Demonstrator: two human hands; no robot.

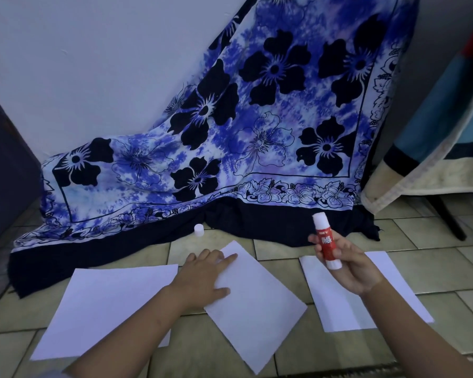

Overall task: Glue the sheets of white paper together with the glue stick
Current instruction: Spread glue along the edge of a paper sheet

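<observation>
Three white paper sheets lie on the tiled floor. The middle sheet (254, 304) is turned at an angle and overlaps the left sheet (107, 304). My left hand (205, 276) rests flat on the middle sheet's upper left part, fingers straight. The right sheet (336, 304) lies apart, partly under my right hand (347, 266). That hand grips a red and white glue stick (325, 241) held upright above the floor, its top end uncapped. The white cap (198, 230) stands on the floor by the cloth's edge.
A blue flowered cloth (257, 126) hangs from the wall and spreads over the floor just behind the sheets. A dark piece of furniture (3, 159) stands at the left. At the right hang a patterned cover (434, 148) and a dark leg (448, 214).
</observation>
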